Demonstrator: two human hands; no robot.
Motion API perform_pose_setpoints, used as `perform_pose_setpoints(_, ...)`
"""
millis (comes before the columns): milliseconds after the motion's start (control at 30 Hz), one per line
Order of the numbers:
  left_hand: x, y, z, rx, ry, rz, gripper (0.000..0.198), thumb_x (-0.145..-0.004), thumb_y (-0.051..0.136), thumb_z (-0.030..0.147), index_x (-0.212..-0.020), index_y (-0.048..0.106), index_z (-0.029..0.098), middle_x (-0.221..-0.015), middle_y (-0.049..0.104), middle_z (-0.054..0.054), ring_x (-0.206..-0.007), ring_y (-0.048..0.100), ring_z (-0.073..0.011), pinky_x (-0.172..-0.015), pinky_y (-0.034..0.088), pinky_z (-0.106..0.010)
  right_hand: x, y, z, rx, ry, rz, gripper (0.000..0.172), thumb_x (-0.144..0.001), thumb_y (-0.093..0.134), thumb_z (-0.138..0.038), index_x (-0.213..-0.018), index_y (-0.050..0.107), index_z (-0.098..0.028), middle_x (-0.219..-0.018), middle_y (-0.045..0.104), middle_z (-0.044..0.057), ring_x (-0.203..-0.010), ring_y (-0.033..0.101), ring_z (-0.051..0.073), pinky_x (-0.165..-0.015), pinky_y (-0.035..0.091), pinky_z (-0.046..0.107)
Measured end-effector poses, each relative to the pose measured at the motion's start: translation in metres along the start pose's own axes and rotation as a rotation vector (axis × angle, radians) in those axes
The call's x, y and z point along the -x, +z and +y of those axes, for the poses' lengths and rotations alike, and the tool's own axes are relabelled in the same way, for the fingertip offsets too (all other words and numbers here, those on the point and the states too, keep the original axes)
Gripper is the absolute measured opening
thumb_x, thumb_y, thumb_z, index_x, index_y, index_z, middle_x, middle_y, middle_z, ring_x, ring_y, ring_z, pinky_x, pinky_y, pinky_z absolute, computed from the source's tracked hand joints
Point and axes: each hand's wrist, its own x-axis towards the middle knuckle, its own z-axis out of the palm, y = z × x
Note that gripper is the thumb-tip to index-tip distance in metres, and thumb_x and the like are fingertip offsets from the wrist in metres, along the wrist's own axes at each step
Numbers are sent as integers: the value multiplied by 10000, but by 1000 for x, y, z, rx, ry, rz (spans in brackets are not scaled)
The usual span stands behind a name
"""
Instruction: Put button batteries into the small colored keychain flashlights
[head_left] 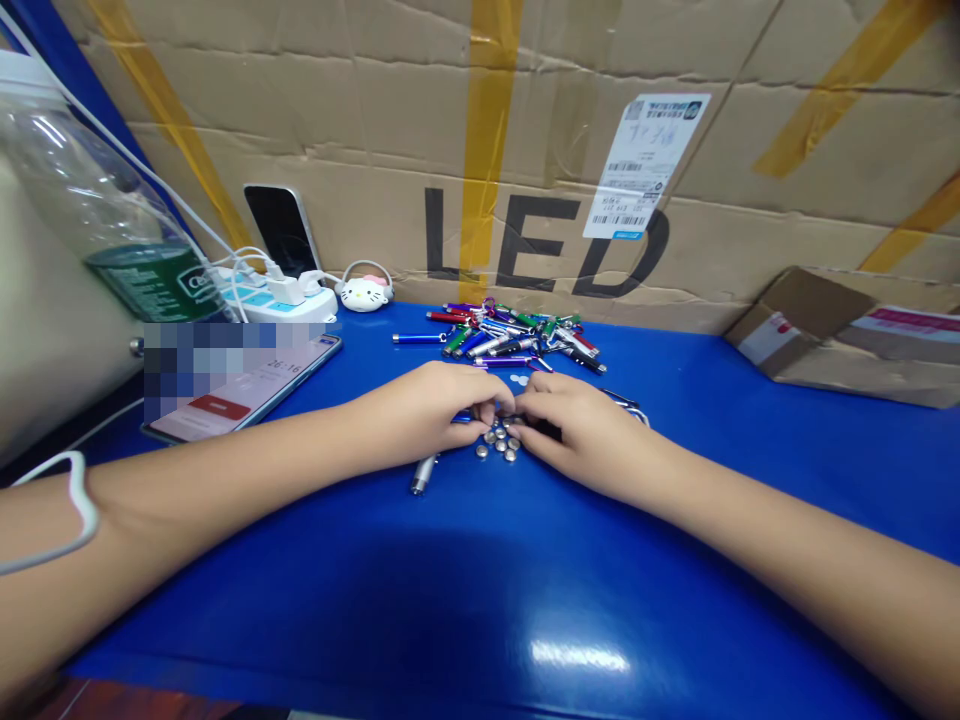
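Observation:
My left hand [466, 408] is closed, its fingers curled and thumb bent in over the blue table. A bit of blue metal shows by its fingers, but what it grips is hidden. Opposite it, my right hand [562, 422] has its thumb and fingers drawn together at the edge of several silver button cells [500, 446]; whatever they pinch is too small to tell. Below my left hand lies a silver penlight [424, 476], partly covered. Small clear discs [519, 380] sit just beyond my fingertips. Behind my right hand, a metal clip [636, 412] is partly visible.
Keychain penlights [510, 335] in several colours lie heaped at the back. A phone [259, 390], a power strip [289, 302], a cat-faced white gadget [366, 292] and a bottle [142, 270] stand left. A large cardboard box [360, 120] walls the back; a small carton [817, 335] stands right.

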Motion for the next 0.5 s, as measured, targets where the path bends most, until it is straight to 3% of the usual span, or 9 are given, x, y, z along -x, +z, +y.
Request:
perform_pose_setpoints(267, 3, -5, 7, 1, 17, 55, 113, -779, 598, 152, -882, 635, 177, -860, 665, 8, -799, 604, -114, -761, 423, -213, -2, -3, 1, -96, 43, 42, 68, -804, 568, -107, -809, 614, -157, -781, 599, 38, -752, 538, 153, -684, 405, 260)
perform_pose_setpoints(500, 2, -8, -1, 67, 104, -67, 95, -757, 705, 270, -767, 662, 186, -820, 695, 24, -810, 592, -114, -781, 404, -213, 0, -6, 4, -221, 62, 37, 97, -785, 622, -107, -709, 604, -165, -758, 640, 27, -747, 571, 144, -686, 413, 255)
